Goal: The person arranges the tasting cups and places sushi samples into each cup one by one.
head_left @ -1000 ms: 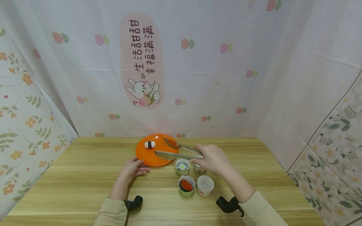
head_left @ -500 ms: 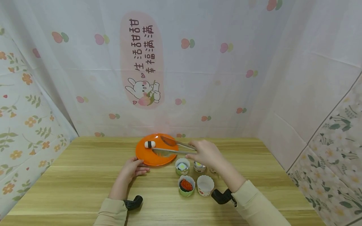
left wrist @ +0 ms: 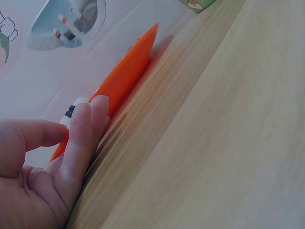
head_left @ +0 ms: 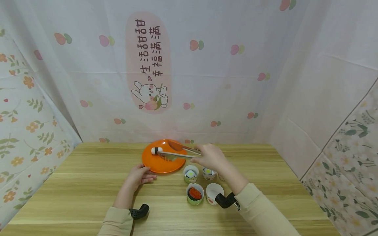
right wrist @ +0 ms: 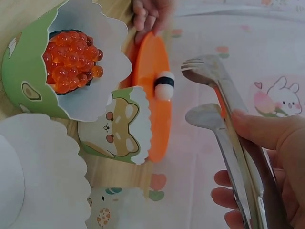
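An orange plate [head_left: 175, 166] lies at the back of the table, with a white toy sushi piece [head_left: 154, 150] wrapped in a black band near its left side. My left hand [head_left: 139, 175] pinches the plate's near left rim, thumb above and fingers below, as the left wrist view shows. Metal serving tongs [right wrist: 228, 109] are gripped in my right hand [head_left: 210, 157]. Their arms are spread, one tip fork-like and the other spoon-like. In the head view the nearer tip overlaps the sushi's right end; whether it touches I cannot tell. Nothing is between the tips.
Several paper cups stand right of the plate. One green cup [head_left: 195, 201] holds red roe sushi, another green cup [head_left: 190, 179] a white piece with a yellow-green middle. A white cup [head_left: 210, 198] is beside the roe cup. My right forearm partly covers another cup [head_left: 221, 178].
My right hand and the tongs have moved left and slightly away from me, bringing the nearer tip to the sushi. The left hand and plate have stayed put.
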Demonstrator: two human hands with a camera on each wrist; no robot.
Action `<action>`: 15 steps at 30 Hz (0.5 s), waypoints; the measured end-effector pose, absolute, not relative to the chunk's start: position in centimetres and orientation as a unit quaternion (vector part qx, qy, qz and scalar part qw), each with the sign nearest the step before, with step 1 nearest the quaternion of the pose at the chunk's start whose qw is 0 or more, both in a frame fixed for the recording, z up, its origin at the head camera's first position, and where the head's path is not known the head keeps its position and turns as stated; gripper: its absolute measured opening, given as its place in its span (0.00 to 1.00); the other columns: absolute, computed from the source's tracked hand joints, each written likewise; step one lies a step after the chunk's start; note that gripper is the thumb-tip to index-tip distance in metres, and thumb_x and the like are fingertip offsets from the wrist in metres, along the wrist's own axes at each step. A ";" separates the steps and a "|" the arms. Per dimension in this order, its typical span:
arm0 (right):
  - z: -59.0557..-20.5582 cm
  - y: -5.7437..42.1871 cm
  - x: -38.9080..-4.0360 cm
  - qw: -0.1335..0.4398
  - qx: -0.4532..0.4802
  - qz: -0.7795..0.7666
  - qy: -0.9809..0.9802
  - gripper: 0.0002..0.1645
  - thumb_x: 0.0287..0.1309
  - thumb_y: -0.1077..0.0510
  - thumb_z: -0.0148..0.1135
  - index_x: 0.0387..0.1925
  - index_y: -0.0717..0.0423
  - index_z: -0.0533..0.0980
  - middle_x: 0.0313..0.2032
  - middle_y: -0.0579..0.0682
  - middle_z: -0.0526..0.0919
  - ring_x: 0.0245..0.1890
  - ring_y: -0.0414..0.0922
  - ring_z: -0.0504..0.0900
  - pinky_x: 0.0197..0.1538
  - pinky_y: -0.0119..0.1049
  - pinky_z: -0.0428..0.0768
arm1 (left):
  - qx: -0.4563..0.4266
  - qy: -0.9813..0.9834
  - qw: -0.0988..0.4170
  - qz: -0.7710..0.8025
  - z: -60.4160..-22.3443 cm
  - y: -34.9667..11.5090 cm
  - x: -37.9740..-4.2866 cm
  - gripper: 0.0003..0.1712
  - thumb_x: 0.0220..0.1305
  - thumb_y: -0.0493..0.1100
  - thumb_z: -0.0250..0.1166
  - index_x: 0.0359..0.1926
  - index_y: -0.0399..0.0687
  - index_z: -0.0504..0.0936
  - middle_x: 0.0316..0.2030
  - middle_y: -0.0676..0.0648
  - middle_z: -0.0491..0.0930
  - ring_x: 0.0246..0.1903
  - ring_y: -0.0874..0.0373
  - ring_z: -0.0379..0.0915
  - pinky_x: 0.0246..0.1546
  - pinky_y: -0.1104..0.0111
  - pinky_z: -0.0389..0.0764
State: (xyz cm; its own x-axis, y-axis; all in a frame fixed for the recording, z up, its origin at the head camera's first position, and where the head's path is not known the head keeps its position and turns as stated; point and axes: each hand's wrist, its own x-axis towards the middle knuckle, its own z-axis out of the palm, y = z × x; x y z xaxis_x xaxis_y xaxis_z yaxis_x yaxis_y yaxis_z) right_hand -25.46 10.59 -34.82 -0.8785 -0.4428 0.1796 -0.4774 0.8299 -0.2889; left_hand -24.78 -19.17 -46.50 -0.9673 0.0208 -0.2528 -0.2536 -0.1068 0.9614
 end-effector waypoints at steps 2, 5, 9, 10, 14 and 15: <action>-34.9 10.3 -25.7 0.055 0.241 0.165 -0.955 0.28 0.52 0.44 0.71 0.52 0.55 0.78 0.44 0.51 0.84 0.41 0.47 0.81 0.43 0.43 0.81 | -0.086 0.662 0.095 0.739 -46.5 -19.2 -24.8 0.21 0.74 0.36 0.46 0.63 0.27 0.59 0.30 0.40 0.81 0.29 0.52 0.83 0.32 0.65 0.84; -35.1 9.7 -26.0 0.058 0.243 0.159 -0.955 0.28 0.52 0.44 0.71 0.51 0.56 0.79 0.42 0.51 0.84 0.38 0.47 0.81 0.40 0.42 0.81 | -0.086 0.659 0.096 0.741 -46.5 -19.3 -24.8 0.22 0.74 0.36 0.46 0.63 0.27 0.58 0.30 0.40 0.81 0.29 0.52 0.83 0.32 0.65 0.84; -35.4 8.8 -26.4 0.054 0.238 0.142 -0.959 0.28 0.53 0.43 0.70 0.51 0.55 0.79 0.41 0.50 0.84 0.36 0.45 0.81 0.36 0.39 0.80 | -0.087 0.658 0.097 0.742 -46.5 -19.3 -24.8 0.22 0.74 0.36 0.46 0.63 0.27 0.58 0.30 0.40 0.81 0.28 0.52 0.83 0.32 0.65 0.84; -35.4 8.5 -26.5 0.054 0.236 0.137 -0.961 0.28 0.53 0.42 0.70 0.50 0.54 0.79 0.40 0.49 0.84 0.35 0.45 0.81 0.35 0.39 0.80 | -0.087 0.659 0.097 0.741 -46.5 -19.3 -24.8 0.21 0.74 0.36 0.46 0.63 0.27 0.58 0.30 0.40 0.81 0.28 0.52 0.83 0.32 0.65 0.84; -35.7 7.7 -26.7 0.046 0.220 0.134 -0.965 0.27 0.52 0.43 0.70 0.48 0.55 0.79 0.37 0.48 0.83 0.31 0.44 0.80 0.31 0.37 0.78 | -0.091 0.659 0.096 0.741 -46.4 -19.3 -24.8 0.20 0.74 0.35 0.47 0.61 0.27 0.60 0.30 0.39 0.81 0.28 0.52 0.83 0.31 0.65 0.84; -35.7 7.5 -26.7 0.045 0.216 0.138 -0.966 0.26 0.52 0.43 0.70 0.47 0.55 0.79 0.37 0.48 0.83 0.30 0.44 0.79 0.29 0.37 0.78 | -0.091 0.659 0.097 0.740 -46.4 -19.3 -24.8 0.20 0.74 0.35 0.47 0.61 0.27 0.60 0.30 0.39 0.81 0.28 0.52 0.83 0.31 0.65 0.84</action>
State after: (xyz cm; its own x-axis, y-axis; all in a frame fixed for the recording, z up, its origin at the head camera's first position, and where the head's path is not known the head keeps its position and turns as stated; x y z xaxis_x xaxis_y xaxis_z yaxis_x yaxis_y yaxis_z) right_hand -26.70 7.50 -35.71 -0.9027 -0.4047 0.1465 -0.4295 0.8689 -0.2462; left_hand -24.80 -19.27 -46.43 -0.9646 0.0232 -0.2628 -0.2638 -0.1123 0.9580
